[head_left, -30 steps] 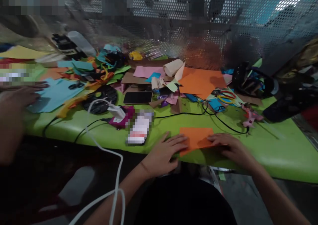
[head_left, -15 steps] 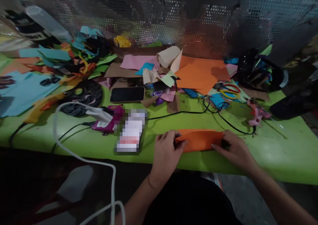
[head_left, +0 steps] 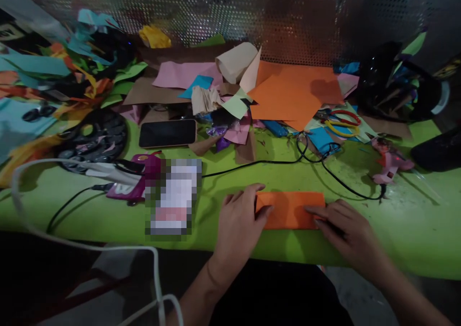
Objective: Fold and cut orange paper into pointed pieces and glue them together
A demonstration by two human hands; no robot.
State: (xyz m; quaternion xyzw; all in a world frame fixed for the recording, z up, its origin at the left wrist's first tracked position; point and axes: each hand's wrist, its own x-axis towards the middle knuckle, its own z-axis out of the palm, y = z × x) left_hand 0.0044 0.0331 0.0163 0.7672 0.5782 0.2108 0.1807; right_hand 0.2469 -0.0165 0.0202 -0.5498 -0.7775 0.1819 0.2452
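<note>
A folded orange paper (head_left: pixel 288 210) lies flat near the front edge of the green table (head_left: pixel 414 230). My left hand (head_left: pixel 239 223) rests on the paper's left end, fingers bent, thumb on the sheet. At the paper's right end my right hand (head_left: pixel 347 230) presses down with fingers stretched out flat. Neither hand lifts the paper off the table.
Behind lie a black phone (head_left: pixel 167 133), a black cable (head_left: pixel 288 162), a pink glue gun (head_left: pixel 391 165), scissors with red and yellow handles (head_left: pixel 340 123), larger orange sheets (head_left: pixel 291 95) and heaps of coloured paper scraps (head_left: pixel 82 71). A white cable (head_left: pixel 54 239) loops at the left. A perforated metal screen backs the table.
The orange sheet was a flat square, then got folded over into a narrow rectangle. Both hands now press it flat. The camera moved closer and tilted down.
</note>
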